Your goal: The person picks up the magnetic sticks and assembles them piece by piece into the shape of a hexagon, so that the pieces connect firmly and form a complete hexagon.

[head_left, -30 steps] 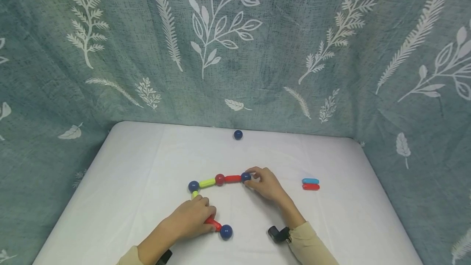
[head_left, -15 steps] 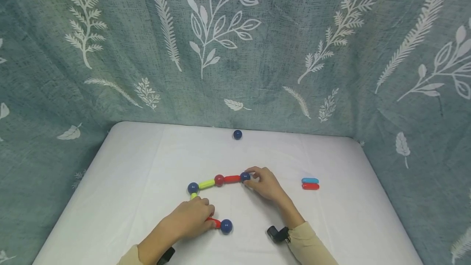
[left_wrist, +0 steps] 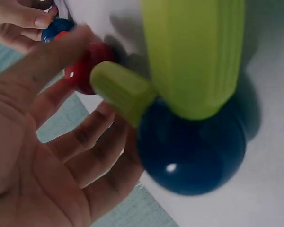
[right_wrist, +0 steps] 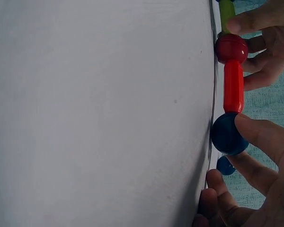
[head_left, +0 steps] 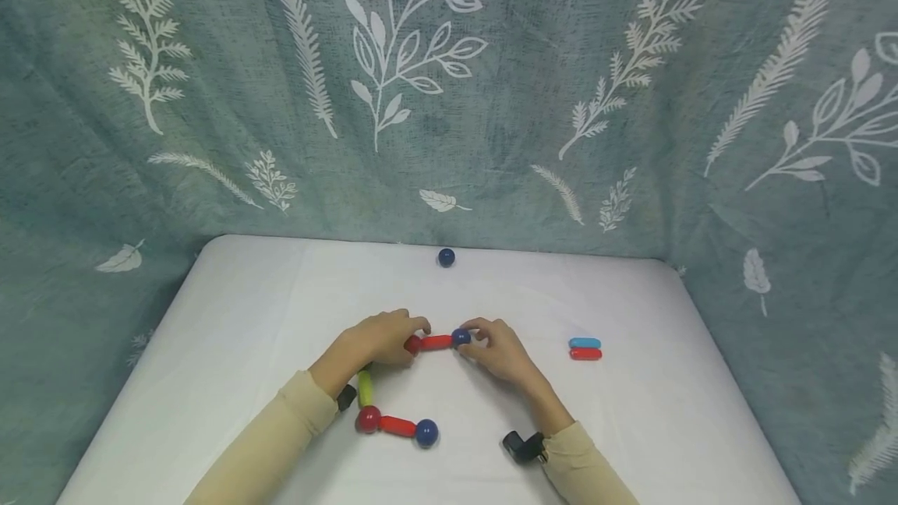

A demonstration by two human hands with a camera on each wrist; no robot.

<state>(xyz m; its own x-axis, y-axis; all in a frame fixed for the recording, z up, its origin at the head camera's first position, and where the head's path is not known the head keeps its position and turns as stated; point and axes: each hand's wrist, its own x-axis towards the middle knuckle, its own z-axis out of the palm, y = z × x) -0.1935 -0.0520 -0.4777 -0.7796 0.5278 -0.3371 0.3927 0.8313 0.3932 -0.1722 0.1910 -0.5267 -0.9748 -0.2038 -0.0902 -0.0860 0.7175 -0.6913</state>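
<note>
A chain of magnetic balls and rods lies on the white table. My right hand (head_left: pixel 503 351) pinches the blue ball (right_wrist: pixel 226 135) at its far right end, thumb and a finger on opposite sides. From there a red rod (right_wrist: pixel 234 87) runs to a red ball (left_wrist: pixel 91 66), which my left hand (head_left: pixel 384 338) holds between thumb and fingers. Beyond it, a yellow-green rod (left_wrist: pixel 118 90) reaches a blue corner ball (left_wrist: pixel 191 146), hidden by the hand in the head view. A second yellow-green rod (head_left: pixel 365 388) leads to a red ball (head_left: pixel 368 419), a red rod (head_left: pixel 397 426) and a blue ball (head_left: pixel 426 433).
At the table's back edge sits a loose blue ball (head_left: pixel 446 257). Two loose rods, one light blue (head_left: pixel 585 343) and one red (head_left: pixel 585 354), lie side by side at right. A patterned green curtain (head_left: pixel 491 139) hangs behind the table (head_left: pixel 631 427).
The left hand has left the chain's near part and moved up to the red ball in the far row. The near red ball and rod are uncovered. The right hand keeps its pinch.
</note>
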